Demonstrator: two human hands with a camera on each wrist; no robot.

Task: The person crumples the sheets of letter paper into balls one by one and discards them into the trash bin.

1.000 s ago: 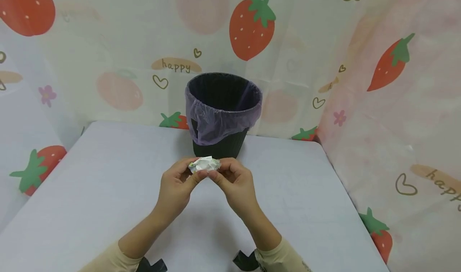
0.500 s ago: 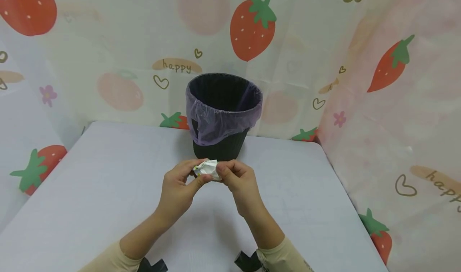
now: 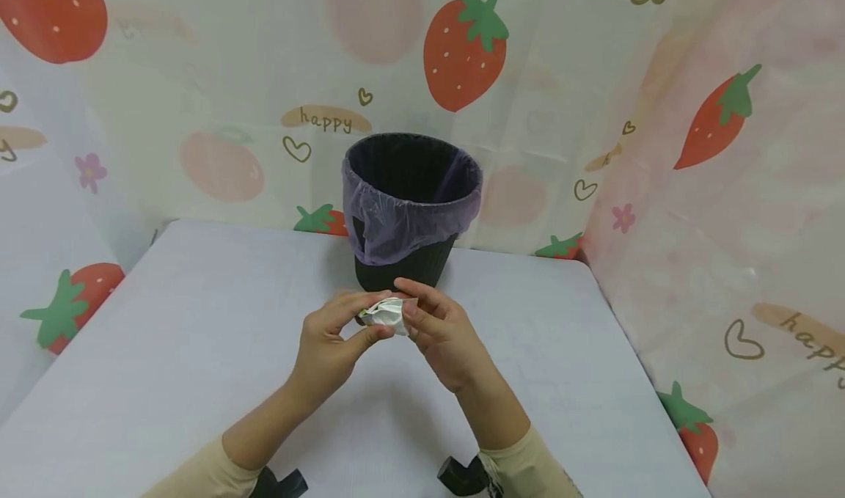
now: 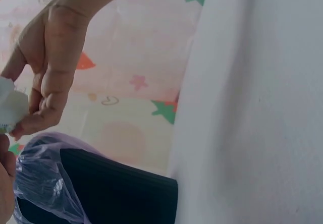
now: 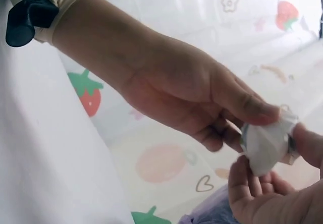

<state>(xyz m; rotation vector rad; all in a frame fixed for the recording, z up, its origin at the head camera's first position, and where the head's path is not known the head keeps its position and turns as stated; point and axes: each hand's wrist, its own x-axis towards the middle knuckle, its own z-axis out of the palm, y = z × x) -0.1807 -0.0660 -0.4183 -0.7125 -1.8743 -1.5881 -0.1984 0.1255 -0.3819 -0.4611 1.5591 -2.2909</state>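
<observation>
Between both hands, raised over the table, is a small crumpled white wrapper (image 3: pixel 386 313) with a bit of yellow-green print at its left end. My left hand (image 3: pixel 328 342) pinches that left end between thumb and fingers. At the other end, my right hand (image 3: pixel 455 348) pinches the wrapper with its thumb against the fingers, one finger sticking out straight. The right wrist view shows the folded white wrapper (image 5: pixel 265 146) with the right thumb on top and left fingertips at its lower edge. Whether anything lies inside is hidden.
A black trash bin (image 3: pixel 399 272) lined with a purple plastic bag (image 3: pixel 396 226) stands upright behind the hands. It is on a white-covered table (image 3: pixel 198 322) near the strawberry-print backdrop (image 3: pixel 541 116). Black camera mounts (image 3: pixel 462 476) sit at the wrists.
The wrapper has shifted slightly right and turned in the fingers. My right hand has re-gripped its right end, moved a little right, and extended a finger. The bin has stayed put.
</observation>
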